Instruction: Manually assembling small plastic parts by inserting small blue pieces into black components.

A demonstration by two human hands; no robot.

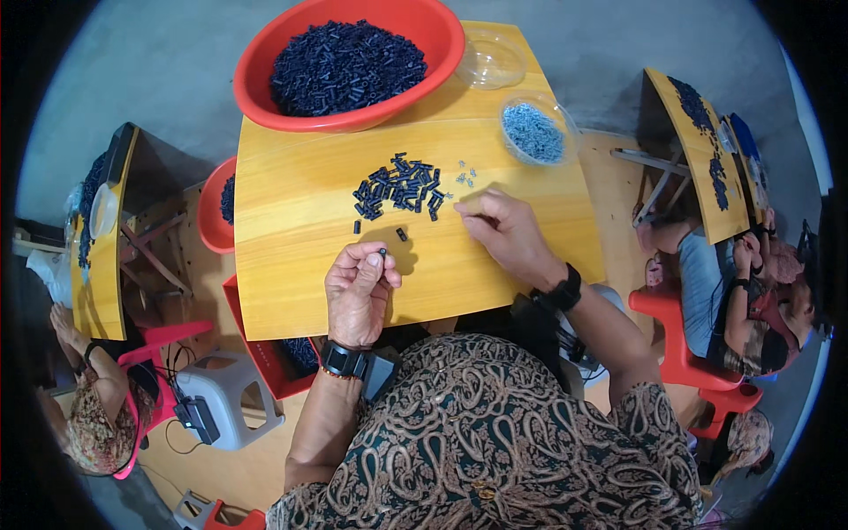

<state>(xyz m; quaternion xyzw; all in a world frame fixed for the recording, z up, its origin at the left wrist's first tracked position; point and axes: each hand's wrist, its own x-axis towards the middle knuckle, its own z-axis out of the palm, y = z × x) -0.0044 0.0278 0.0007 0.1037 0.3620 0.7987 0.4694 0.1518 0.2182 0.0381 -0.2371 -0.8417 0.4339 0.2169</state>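
Note:
My left hand (pixel 358 287) pinches a small black plastic piece (pixel 382 253) upright between thumb and forefinger, above the near part of the yellow table (pixel 291 194). My right hand (pixel 508 231) is over the table to the right, thumb and forefinger pressed together. Whatever may be between those fingertips is too small to make out. Just beyond them lie several tiny silvery metal parts (pixel 465 177). A loose pile of short black plastic pieces (pixel 402 185) covers the middle of the table. One single black piece (pixel 401 234) lies apart, close to my left hand.
A red basin (pixel 442 66) heaped with black pieces stands at the far left. Beside it are a clear tub (pixel 572 141) of silvery parts and an empty clear container (pixel 503 62). A red crate (pixel 256 340) sits below the left edge. Other people work at side tables.

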